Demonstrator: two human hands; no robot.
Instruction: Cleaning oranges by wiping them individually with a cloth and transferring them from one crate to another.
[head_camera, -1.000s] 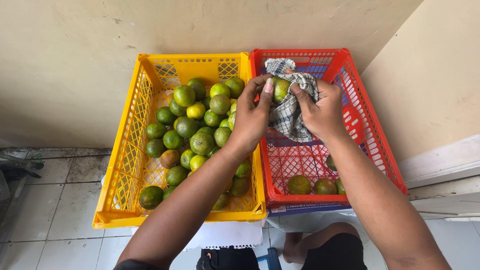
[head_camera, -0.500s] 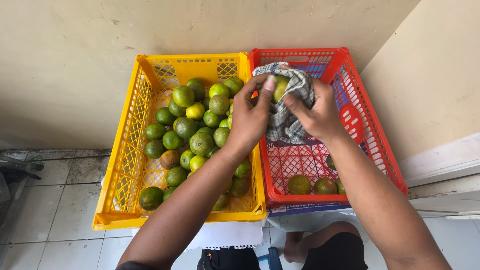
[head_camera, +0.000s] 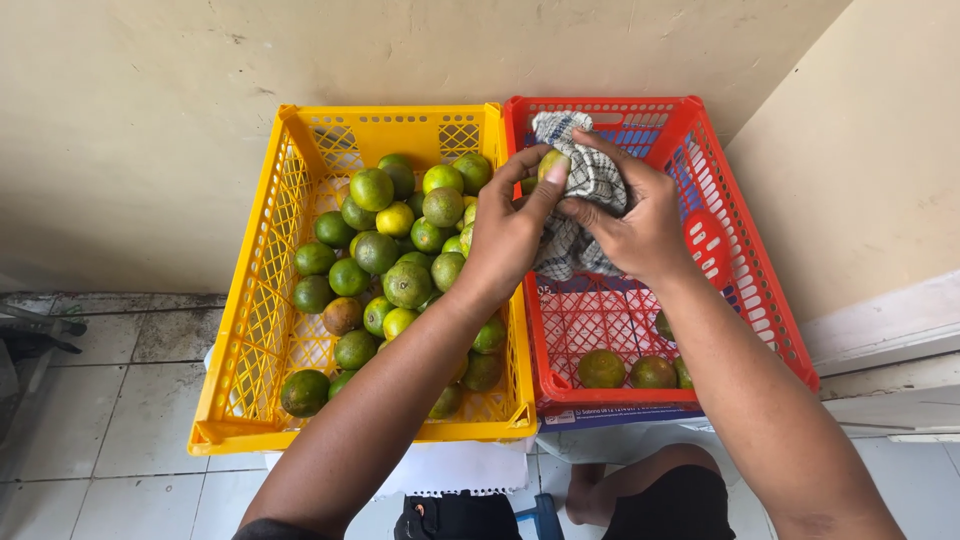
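Note:
My left hand (head_camera: 507, 232) grips a green citrus fruit (head_camera: 551, 163) above the red crate (head_camera: 745, 270). A grey-and-white checked cloth (head_camera: 580, 215) is wrapped around most of the fruit, and my right hand (head_camera: 637, 222) presses the cloth against it. Only the top of the fruit shows between my fingers. The yellow crate (head_camera: 250, 330) to the left holds several green and yellowish citrus fruits (head_camera: 405, 284). A few more fruits (head_camera: 601, 368) lie at the near end of the red crate.
Both crates stand side by side against a beige wall (head_camera: 150, 130). A wall corner and white ledge (head_camera: 890, 330) rise on the right. Grey floor tiles (head_camera: 90, 440) lie to the left, with my knee (head_camera: 660, 490) below the crates.
My right hand has shifted the cloth over the fruit, covering more of it. My left thumb has moved up on the fruit. The crates have not moved.

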